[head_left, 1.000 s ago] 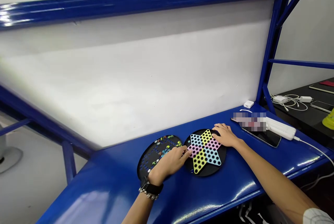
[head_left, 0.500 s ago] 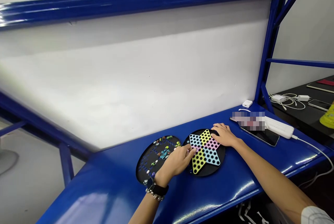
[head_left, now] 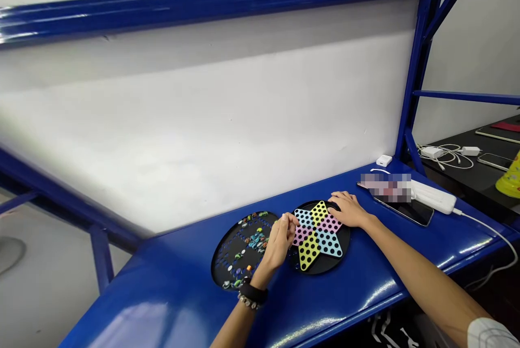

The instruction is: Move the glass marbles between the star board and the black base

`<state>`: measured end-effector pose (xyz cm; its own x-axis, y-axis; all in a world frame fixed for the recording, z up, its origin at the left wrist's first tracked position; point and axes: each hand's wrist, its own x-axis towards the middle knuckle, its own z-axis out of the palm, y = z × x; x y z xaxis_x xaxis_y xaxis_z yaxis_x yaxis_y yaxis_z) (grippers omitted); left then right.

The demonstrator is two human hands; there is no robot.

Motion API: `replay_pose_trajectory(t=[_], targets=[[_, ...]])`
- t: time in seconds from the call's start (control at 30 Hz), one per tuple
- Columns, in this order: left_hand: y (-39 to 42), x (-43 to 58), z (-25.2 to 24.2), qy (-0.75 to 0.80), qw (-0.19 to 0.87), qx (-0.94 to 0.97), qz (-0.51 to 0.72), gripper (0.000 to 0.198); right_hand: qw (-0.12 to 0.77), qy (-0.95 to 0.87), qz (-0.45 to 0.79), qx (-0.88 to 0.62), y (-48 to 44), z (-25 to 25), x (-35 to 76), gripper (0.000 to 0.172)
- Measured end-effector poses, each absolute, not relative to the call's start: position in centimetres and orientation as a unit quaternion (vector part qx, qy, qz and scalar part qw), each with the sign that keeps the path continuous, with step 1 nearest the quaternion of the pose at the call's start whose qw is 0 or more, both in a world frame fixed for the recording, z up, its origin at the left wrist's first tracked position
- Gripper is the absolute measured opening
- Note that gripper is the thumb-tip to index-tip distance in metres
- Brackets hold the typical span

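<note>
My left hand (head_left: 278, 245) hovers between the two boards, its fingertips pinched together at the left point of the star. Whether a marble sits in the pinch is too small to see. That hand is next to a round black tray (head_left: 227, 237) holding several coloured glass marbles (head_left: 257, 240). My right hand (head_left: 349, 210) lies flat on the far edge of a round black Chinese checkers board (head_left: 319, 237), touching its pink point. The star's holes are multicoloured and look bare.
Both boards stand on a blue steel bench (head_left: 162, 299) before a white panel (head_left: 203, 131). A phone (head_left: 402, 211), a white power bank (head_left: 433, 197) and a white charger (head_left: 384, 161) lie to the right. Further right, a black table (head_left: 487, 175) holds cables and phones.
My left hand has shifted right and its fingers have drawn up into a pinch over the star's left edge. My right hand stays in place. The view has drifted slightly.
</note>
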<state>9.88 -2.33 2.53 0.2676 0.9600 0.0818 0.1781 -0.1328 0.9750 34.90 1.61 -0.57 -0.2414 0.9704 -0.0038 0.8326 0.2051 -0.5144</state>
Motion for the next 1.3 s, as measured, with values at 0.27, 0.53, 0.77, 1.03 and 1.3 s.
replay_pose_trajectory(t=[0.27, 0.53, 0.77, 1.03, 1.3], targets=[[-2.1, 9.3, 1.3, 0.426, 0.528, 0.564, 0.471, 0.059, 0.163, -0.755, 0.216, -0.597, 1.3, 0.2, 34.8, 0.047], [-1.0, 1.8, 3.5, 0.571, 0.258, 0.656, 0.420, 0.045, 0.160, -0.755, 0.219, -0.596, 1.3, 0.3, 34.6, 0.046], [-2.3, 1.3, 2.4, 0.546, 0.127, 0.819, 0.122, 0.030, 0.155, -0.752, 0.226, -0.599, 1.4, 0.0, 34.8, 0.048], [-2.0, 4.0, 3.0, 0.580, 0.013, 0.813, 0.054, 0.024, 0.158, -0.754, 0.219, -0.598, 1.6, -0.5, 34.9, 0.049], [-3.0, 3.7, 3.3, 0.587, -0.007, 0.796, 0.151, 0.025, 0.155, -0.755, 0.222, -0.598, 1.4, -0.2, 34.8, 0.049]])
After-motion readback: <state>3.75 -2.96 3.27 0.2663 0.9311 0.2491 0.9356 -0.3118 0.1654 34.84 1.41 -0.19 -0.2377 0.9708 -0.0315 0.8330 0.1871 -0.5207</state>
